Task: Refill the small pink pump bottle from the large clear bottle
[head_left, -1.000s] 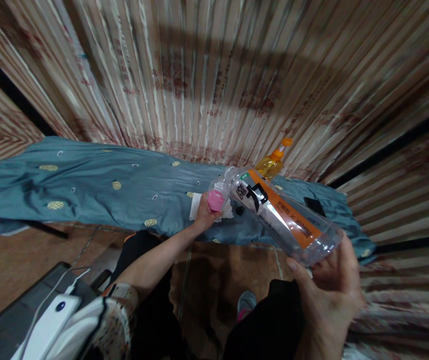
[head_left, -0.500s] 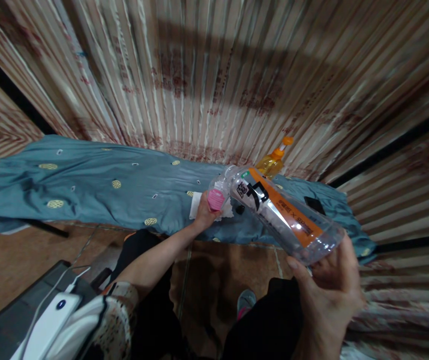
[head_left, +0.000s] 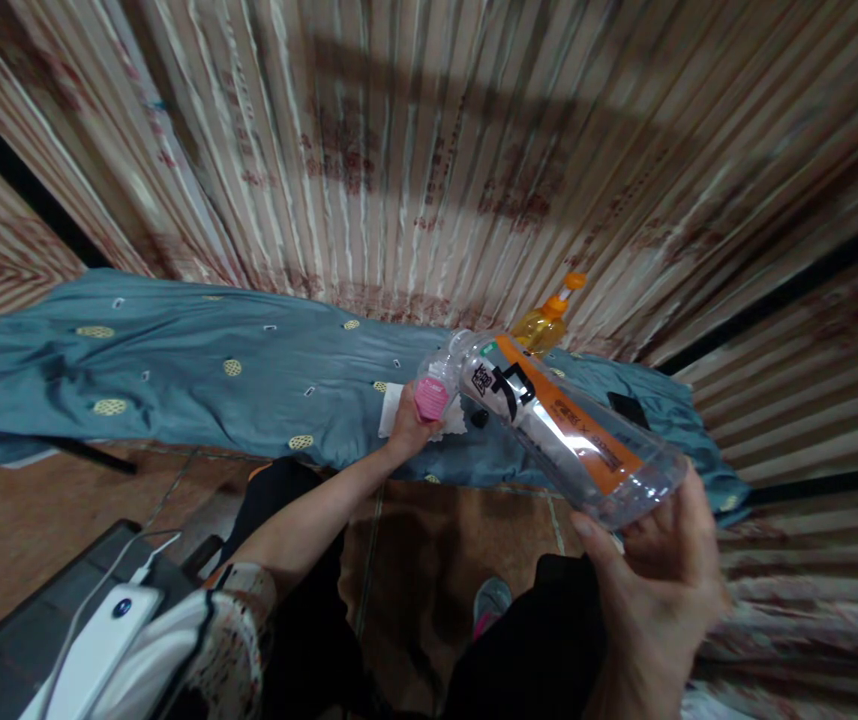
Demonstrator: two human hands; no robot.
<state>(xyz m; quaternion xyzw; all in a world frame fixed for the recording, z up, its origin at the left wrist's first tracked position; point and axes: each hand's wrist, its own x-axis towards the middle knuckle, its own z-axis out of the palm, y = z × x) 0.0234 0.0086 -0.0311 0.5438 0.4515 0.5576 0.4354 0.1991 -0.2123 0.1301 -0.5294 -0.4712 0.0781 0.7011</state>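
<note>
My right hand grips the base of a large clear plastic bottle with an orange and white label. The bottle is tilted, its neck pointing down and to the left. A small clear bottle with a pink label is closed in my left hand. The large bottle's mouth meets the top of the small one; whether they touch or liquid passes between them I cannot make out. Beneath the small bottle lies a white tissue. A small black cap-like piece rests just right of the tissue.
An orange pump bottle with yellow liquid stands at the back of the bench, which is draped in a blue-green cloth. A flat dark object lies to the right. Pleated curtains close off the back. A white power bank sits lower left.
Almost nothing differs. Both hands keep their grip, and the large bottle stays tilted toward the small one with only a very slight shift.
</note>
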